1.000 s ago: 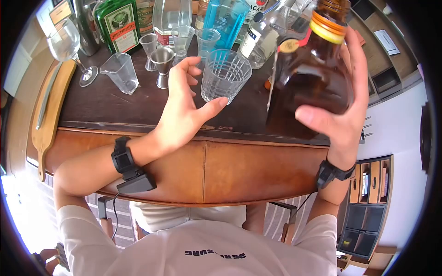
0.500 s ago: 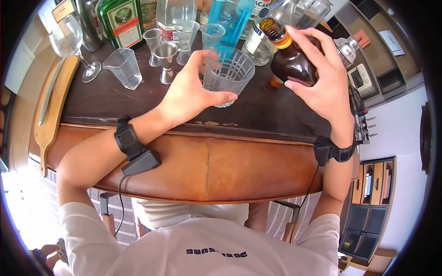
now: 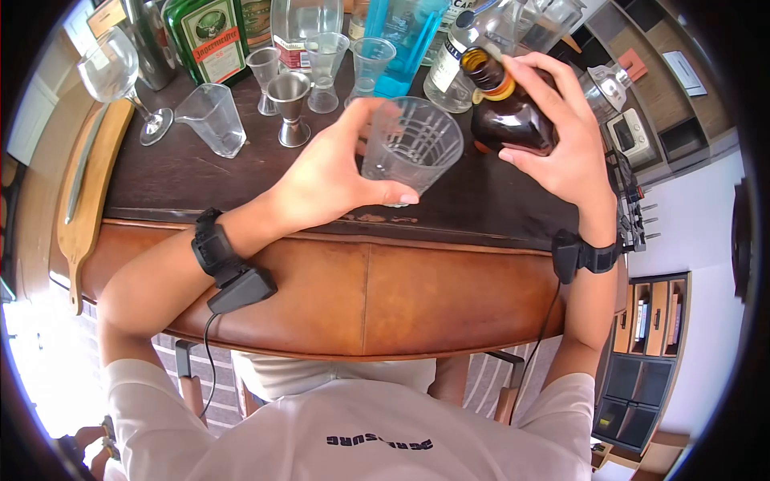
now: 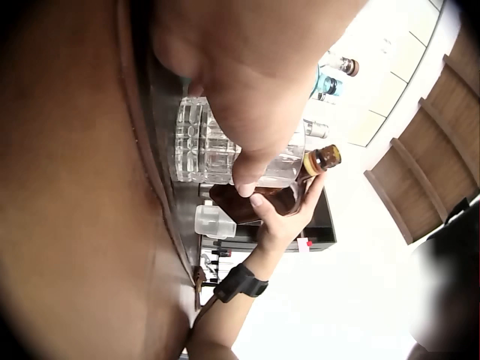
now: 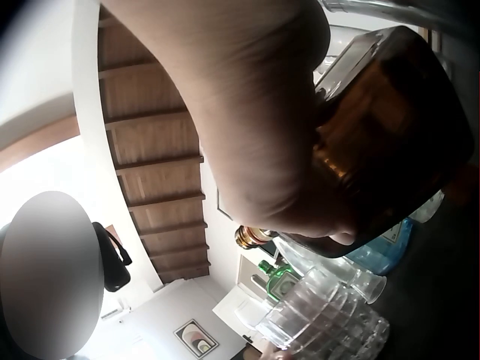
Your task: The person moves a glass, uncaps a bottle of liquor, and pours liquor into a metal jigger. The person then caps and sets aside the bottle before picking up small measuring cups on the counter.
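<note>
My left hand [image 3: 337, 172] grips a clear cut-glass tumbler [image 3: 411, 148] and holds it lifted and tilted over the dark table top [image 3: 200, 180]. The tumbler [image 4: 217, 154] looks empty. My right hand [image 3: 561, 136] grips a brown bottle [image 3: 505, 112] with an orange neck band, tilted so its open mouth points left toward the tumbler's rim. From the right wrist, the brown bottle [image 5: 382, 142] fills the view under my palm, with the tumbler [image 5: 326, 319] below it. No liquid is visible between them.
Along the back stand a green bottle [image 3: 207, 36], a blue bottle [image 3: 397, 36], clear bottles, shot glasses [image 3: 323, 68], a steel jigger [image 3: 290, 108], a plastic measuring cup [image 3: 212, 120] and a wine glass [image 3: 116, 76]. A wooden board [image 3: 84, 192] lies at the left edge.
My left hand closed round the tumbler and lifted it off the table, tilting it. My right hand brought the brown bottle down from near the camera and tipped its mouth toward the glass.
</note>
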Action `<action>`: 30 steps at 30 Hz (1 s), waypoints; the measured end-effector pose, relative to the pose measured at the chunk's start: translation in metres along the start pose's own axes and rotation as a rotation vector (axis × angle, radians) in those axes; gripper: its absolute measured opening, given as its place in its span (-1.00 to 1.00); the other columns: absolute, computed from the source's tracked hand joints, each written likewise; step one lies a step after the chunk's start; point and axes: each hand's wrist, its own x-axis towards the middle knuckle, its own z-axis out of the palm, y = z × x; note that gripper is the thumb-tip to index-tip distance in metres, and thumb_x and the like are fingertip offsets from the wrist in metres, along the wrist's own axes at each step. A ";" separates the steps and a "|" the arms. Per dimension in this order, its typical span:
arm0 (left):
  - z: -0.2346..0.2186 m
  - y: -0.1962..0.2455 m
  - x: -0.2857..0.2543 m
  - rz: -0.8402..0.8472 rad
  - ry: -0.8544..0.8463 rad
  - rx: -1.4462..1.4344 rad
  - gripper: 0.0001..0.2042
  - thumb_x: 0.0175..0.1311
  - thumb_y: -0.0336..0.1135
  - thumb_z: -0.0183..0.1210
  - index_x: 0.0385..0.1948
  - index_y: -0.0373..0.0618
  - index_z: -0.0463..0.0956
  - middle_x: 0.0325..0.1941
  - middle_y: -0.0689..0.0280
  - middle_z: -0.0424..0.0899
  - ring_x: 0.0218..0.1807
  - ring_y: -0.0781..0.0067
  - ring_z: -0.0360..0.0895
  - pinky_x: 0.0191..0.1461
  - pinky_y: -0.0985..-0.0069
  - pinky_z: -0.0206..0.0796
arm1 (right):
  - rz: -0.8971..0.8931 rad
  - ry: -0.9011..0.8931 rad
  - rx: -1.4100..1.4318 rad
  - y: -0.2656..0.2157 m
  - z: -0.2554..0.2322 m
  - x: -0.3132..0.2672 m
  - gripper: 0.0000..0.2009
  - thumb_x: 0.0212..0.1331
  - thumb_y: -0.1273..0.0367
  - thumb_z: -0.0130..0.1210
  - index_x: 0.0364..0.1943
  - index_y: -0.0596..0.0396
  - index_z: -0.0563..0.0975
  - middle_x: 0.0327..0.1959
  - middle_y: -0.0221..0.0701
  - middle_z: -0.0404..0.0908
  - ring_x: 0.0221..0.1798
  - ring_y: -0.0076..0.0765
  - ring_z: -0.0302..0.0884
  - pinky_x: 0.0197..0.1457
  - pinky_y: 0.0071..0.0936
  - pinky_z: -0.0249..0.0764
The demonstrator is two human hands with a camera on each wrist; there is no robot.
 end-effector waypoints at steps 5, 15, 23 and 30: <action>0.011 0.007 0.011 0.073 0.112 0.394 -0.12 -0.05 -0.22 0.66 0.37 -0.20 0.35 0.02 0.25 0.52 0.01 0.45 0.52 0.12 0.41 0.48 | 0.011 0.063 0.094 -0.005 -0.010 0.003 -0.08 -0.34 0.49 0.48 0.40 -0.14 0.52 0.28 -0.26 0.47 0.24 -0.04 0.53 0.33 -0.22 0.48; 0.007 -0.006 0.008 0.075 0.162 0.184 -0.40 0.22 -0.43 0.44 0.28 -0.22 0.38 0.05 0.18 0.49 -0.08 0.45 0.55 -0.06 0.46 0.51 | 0.011 0.096 0.028 -0.015 -0.028 0.002 -0.05 -0.38 0.46 0.48 0.40 -0.03 0.51 0.32 -0.17 0.46 0.25 -0.01 0.53 0.33 -0.23 0.48; 0.011 -0.010 0.006 -0.053 0.311 0.260 -0.53 0.28 -0.35 0.38 0.09 -0.17 0.30 0.24 0.11 0.26 0.07 0.32 0.44 0.03 0.44 0.46 | -0.016 0.066 0.084 -0.025 -0.034 0.000 -0.07 -0.39 0.46 0.47 0.38 0.06 0.51 0.32 -0.16 0.46 0.29 -0.04 0.52 0.38 -0.24 0.43; -0.006 0.026 -0.008 0.044 0.250 0.495 -0.71 0.22 -0.34 0.37 -0.18 -0.10 0.42 -0.17 0.23 0.47 -0.28 0.24 0.57 -0.23 0.30 0.47 | -0.010 -0.047 0.208 -0.037 -0.044 -0.004 0.02 -0.22 0.09 0.51 0.42 0.32 0.38 0.43 -0.04 0.37 0.43 0.00 0.40 0.51 -0.19 0.24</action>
